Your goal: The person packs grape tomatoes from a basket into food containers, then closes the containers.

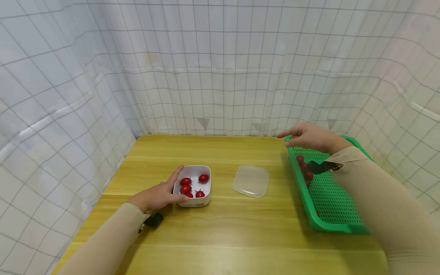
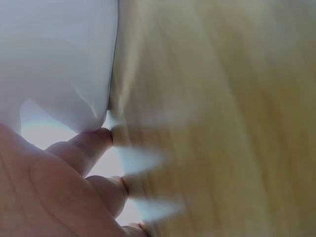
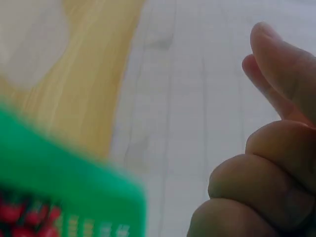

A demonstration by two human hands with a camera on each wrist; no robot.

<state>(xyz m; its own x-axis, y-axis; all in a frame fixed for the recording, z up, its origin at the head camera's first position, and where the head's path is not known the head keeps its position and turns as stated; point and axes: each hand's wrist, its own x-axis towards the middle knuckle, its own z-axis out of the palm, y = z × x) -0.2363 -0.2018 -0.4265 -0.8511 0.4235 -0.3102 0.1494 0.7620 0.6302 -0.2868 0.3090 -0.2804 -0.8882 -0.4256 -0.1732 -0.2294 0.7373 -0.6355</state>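
A white square plastic container (image 1: 194, 204) stands on the table at the left, with several cherry tomatoes (image 1: 203, 178) inside, green stems on them. My left hand (image 1: 159, 195) holds its left side, thumb at the near rim and index finger along the far left corner; the left wrist view shows fingertips against the container's wall (image 2: 54, 54). Over the far left corner of a green basket (image 1: 311, 219) hovers my right hand (image 1: 311, 136), nothing visible in its fingers. Its index finger and thumb extend while the others curl loosely. More cherry tomatoes (image 1: 308, 175) lie along the basket's left side.
A translucent square lid (image 1: 251, 181) lies flat between container and basket on the wooden table (image 1: 220, 236). White gridded curtains (image 1: 220, 76) enclose the table at the back and both sides. My right forearm crosses over the basket, hiding part of it.
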